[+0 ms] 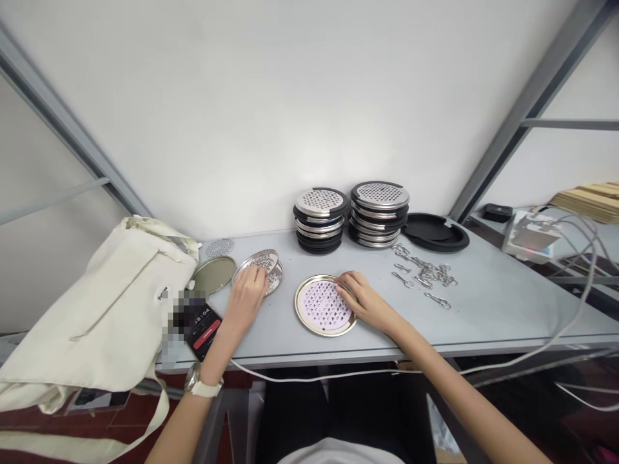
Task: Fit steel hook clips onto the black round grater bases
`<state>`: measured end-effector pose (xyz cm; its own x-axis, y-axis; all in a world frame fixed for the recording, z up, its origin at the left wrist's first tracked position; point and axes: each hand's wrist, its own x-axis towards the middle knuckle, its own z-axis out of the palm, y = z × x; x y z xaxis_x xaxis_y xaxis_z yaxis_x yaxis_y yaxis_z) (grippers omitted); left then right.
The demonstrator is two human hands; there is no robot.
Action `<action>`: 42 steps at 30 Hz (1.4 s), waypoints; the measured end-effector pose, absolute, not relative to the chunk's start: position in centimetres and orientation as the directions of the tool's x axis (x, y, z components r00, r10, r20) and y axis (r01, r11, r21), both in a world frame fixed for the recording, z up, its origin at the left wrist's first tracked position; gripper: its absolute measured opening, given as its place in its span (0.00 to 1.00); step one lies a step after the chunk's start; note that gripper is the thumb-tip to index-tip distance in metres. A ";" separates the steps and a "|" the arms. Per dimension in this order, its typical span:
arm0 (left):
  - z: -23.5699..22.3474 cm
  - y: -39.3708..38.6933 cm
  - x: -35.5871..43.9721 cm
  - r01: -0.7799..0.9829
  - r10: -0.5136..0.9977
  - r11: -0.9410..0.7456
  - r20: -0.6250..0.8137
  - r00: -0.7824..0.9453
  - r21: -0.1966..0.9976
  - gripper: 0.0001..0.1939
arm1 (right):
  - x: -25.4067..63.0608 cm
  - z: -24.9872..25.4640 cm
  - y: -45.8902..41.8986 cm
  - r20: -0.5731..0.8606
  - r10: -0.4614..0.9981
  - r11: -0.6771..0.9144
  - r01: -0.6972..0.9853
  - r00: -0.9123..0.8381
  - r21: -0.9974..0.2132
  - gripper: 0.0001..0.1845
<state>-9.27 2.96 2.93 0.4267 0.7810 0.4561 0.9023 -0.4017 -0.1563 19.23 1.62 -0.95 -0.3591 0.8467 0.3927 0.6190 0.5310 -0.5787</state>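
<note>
My left hand [249, 293] pinches the near edge of a round perforated metal disc [264, 258], tilted up over another silver-rimmed perforated disc [276, 278] on the table. In front of me lies a shallow round gold-rimmed metal lid [300, 316] with a lilac perforated disc [322, 306] inside it. My right hand [366, 301] grips the lid's right side, fingers bent over the rim. Left of my left hand are a plain gold-toned round lid [214, 274] and a thin perforated sheet disc [219, 247]. My left fingertips are partly hidden.
Two stacks of perforated round pieces with black rings, a left stack [320, 219] and a right stack [380, 212], stand by the wall. Beside them are a black round tray [435, 232] and metal clips [432, 273]. A cream bag [111, 303], phone [206, 330] and white cable [536, 351] lie around.
</note>
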 end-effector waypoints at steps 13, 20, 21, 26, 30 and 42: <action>8.0 1.9 -8.1 0.807 0.645 -0.520 0.748 0.156 0.280 0.04 | 19.3 -0.9 1.3 0.477 0.857 0.493 0.581 -0.195 -0.648 0.19; 5.9 0.8 -4.0 0.200 0.945 -0.323 0.305 0.116 0.925 0.09 | 19.6 -0.4 0.9 0.417 0.905 0.406 0.457 -0.082 -0.791 0.18; 5.2 1.0 -3.8 0.114 0.970 -0.222 0.207 0.131 0.968 0.11 | 19.7 -0.4 0.8 0.395 0.916 0.380 0.447 -0.064 -0.809 0.18; 2.0 1.0 -3.6 -0.144 0.981 0.138 -0.115 0.155 0.980 0.15 | 20.0 -0.3 1.0 0.352 0.936 0.314 0.445 0.003 -0.839 0.17; 1.2 0.4 -3.9 -0.054 0.973 0.171 -0.160 0.169 0.984 0.17 | 20.0 -0.5 1.2 0.294 0.955 0.280 0.468 -0.044 -0.838 0.20; -2.0 1.2 -4.9 0.331 0.979 -0.075 0.006 0.205 0.941 0.10 | 19.9 -1.1 1.4 0.236 0.964 0.261 0.641 -0.126 -0.722 0.19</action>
<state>-4.94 1.20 -2.02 0.2054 0.9787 0.0060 0.3308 -0.0752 0.9407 19.94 1.45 -1.15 -0.1261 0.9635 0.2360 0.6412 0.2607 -0.7217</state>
